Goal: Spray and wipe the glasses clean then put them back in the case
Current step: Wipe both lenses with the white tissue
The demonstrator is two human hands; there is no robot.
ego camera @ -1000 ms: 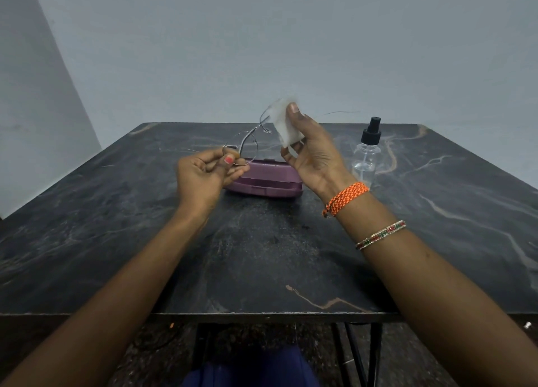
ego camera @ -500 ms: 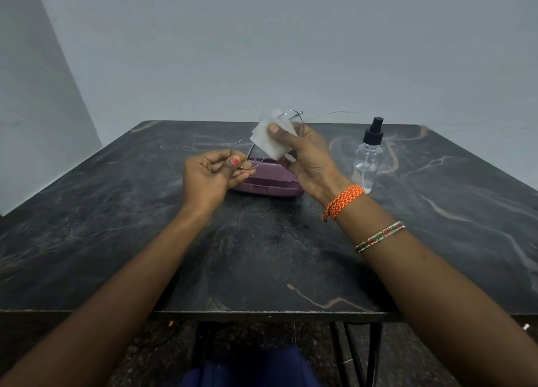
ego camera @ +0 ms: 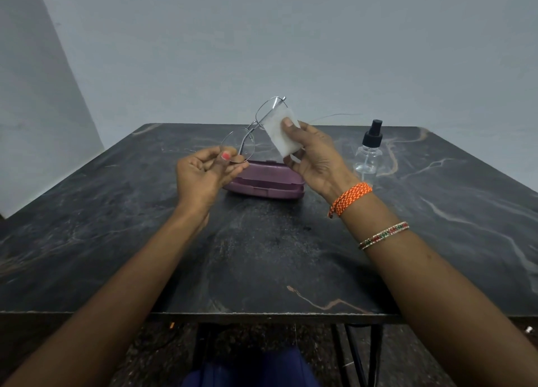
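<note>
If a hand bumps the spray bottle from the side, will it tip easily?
Probably yes. The spray bottle is tall and narrow, standing upright on the table. Its clear body seems to hold only a little liquid, so it is likely light. Once down, its round body may roll.

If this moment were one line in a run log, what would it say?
step: wiping | left hand: holds glasses | right hand: presses white cloth on lens | case: closed on table | spray bottle: untouched
</note>
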